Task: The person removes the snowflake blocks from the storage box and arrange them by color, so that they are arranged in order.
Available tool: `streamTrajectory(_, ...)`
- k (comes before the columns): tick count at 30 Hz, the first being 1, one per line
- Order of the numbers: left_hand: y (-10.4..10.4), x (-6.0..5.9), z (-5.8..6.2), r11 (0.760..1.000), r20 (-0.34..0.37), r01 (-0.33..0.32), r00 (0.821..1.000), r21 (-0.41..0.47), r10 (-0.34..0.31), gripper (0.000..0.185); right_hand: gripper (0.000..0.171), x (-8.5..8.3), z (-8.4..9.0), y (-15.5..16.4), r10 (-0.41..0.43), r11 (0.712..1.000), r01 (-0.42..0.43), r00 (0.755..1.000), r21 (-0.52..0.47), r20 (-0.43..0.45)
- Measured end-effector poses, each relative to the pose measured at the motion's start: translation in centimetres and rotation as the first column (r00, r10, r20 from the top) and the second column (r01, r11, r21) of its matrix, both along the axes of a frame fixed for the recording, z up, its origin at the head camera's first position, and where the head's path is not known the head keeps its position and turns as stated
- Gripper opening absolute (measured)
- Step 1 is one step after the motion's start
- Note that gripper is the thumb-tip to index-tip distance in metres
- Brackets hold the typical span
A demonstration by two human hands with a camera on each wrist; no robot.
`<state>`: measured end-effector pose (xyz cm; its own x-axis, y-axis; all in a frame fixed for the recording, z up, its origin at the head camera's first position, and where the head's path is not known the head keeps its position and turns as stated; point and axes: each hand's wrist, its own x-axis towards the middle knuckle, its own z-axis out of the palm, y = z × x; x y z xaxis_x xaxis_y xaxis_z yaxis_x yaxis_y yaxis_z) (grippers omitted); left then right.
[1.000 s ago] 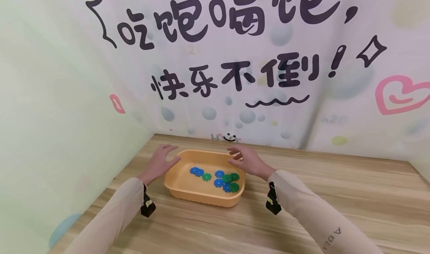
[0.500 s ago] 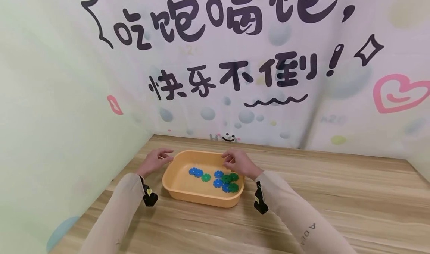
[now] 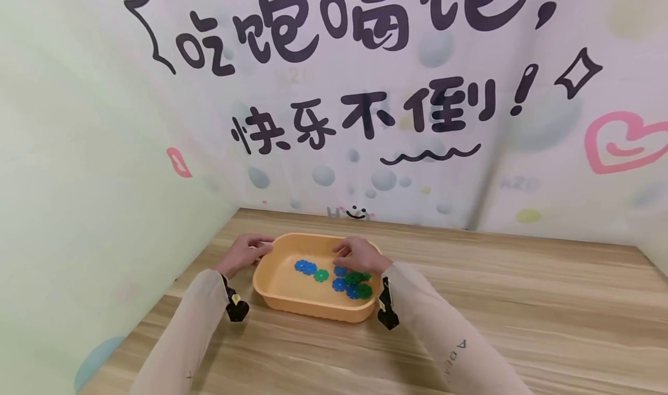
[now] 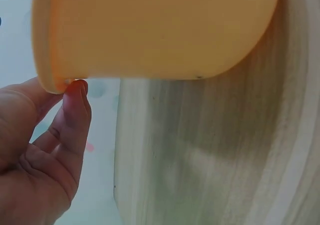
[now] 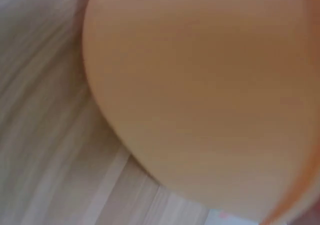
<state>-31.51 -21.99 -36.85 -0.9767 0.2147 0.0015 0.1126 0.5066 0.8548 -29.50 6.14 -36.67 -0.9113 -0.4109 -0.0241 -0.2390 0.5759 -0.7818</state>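
An orange plastic basin (image 3: 313,310) stands on the wooden table. Inside it lie several notched plastic discs: a blue pair (image 3: 305,267) toward the left, one green disc (image 3: 320,275) near the middle, and a blue and green cluster (image 3: 352,285) at the right. My left hand (image 3: 245,252) pinches the basin's rim at the left side; the left wrist view shows the fingertips (image 4: 76,92) against the rim's underside. My right hand (image 3: 362,255) hangs over the basin's right part, just above the cluster, covering part of it. Nothing shows in its loosely bent fingers.
The wooden table (image 3: 501,302) extends to the right and in front of the basin. A printed cloth wall (image 3: 365,151) with large black characters rises behind it, and a pale wall (image 3: 94,169) stands along the left edge.
My left hand has come down to the basin's left rim and taken hold of it. My right hand has moved left and down, from the right rim to over the discs.
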Motion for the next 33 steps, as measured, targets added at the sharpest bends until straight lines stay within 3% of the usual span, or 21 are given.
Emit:
streamTrajectory(5, 0.0, 0.2, 0.2, 1.000, 0.020, -0.010, 1.000, 0.007, 0.010, 0.034, 0.033, 0.0, 0.0, -1.1, 0.020, 1.000, -0.019, 0.999, -0.024, 0.044)
streamTrajectory(10, -0.2, 0.3, 0.4, 1.000, 0.043, -0.028, 0.999, -0.002, 0.028, 0.034, 0.032, -0.2, -0.3, -2.4, 0.058, 0.998, -0.057, 0.998, -0.020, 0.021)
streamTrajectory(15, -0.1, 0.1, 0.4, 1.000, 0.059, -0.026, 0.998, -0.012, 0.027, 0.035, 0.029, -0.1, -0.7, -2.9, 0.134, 0.991, -0.132, 0.990, 0.031, -0.046)
streamTrajectory(19, 0.1, -0.1, 0.6, 1.000, 0.061, -0.006, 0.998, -0.022, 0.007, 0.036, 0.030, -0.3, -1.1, -3.3, 0.151, 0.984, -0.147, 0.988, 0.101, -0.027)
streamTrajectory(23, 0.1, -0.2, 0.6, 1.000, 0.063, -0.007, 0.998, -0.026, 0.008, 0.036, 0.034, -4.3, -6.0, -3.4, 0.199, 0.971, -0.191, 0.979, 0.145, -0.048)
streamTrajectory(25, 0.1, -0.2, 0.5, 1.000, 0.064, -0.006, 0.998, -0.029, 0.008, 0.036, 0.034, -4.6, -6.5, -3.5, 0.194, 0.970, -0.187, 0.980, 0.155, -0.034)
streamTrajectory(26, 0.1, -0.2, 0.5, 1.000, 0.064, -0.006, 0.998, -0.027, 0.008, 0.036, 0.035, -5.7, -8.0, -3.4, 0.215, 0.968, -0.205, 0.975, 0.144, -0.055)
streamTrajectory(30, 0.0, -0.3, 0.5, 1.000, 0.066, -0.002, 0.998, -0.021, 0.004, 0.035, 0.029, -2.1, -3.7, -3.7, 0.145, 0.976, -0.150, 0.988, 0.158, 0.047)
streamTrajectory(32, 0.0, -0.3, 0.5, 1.000, 0.069, 0.000, 0.998, -0.016, 0.001, 0.036, 0.027, -1.8, -3.4, -3.6, 0.157, 0.973, -0.164, 0.986, 0.161, 0.054)
streamTrajectory(33, 0.0, -0.3, 0.5, 1.000, 0.069, 0.004, 0.998, -0.016, -0.003, 0.036, 0.027, -0.5, -1.7, -3.6, 0.145, 0.972, -0.157, 0.986, 0.175, 0.079)
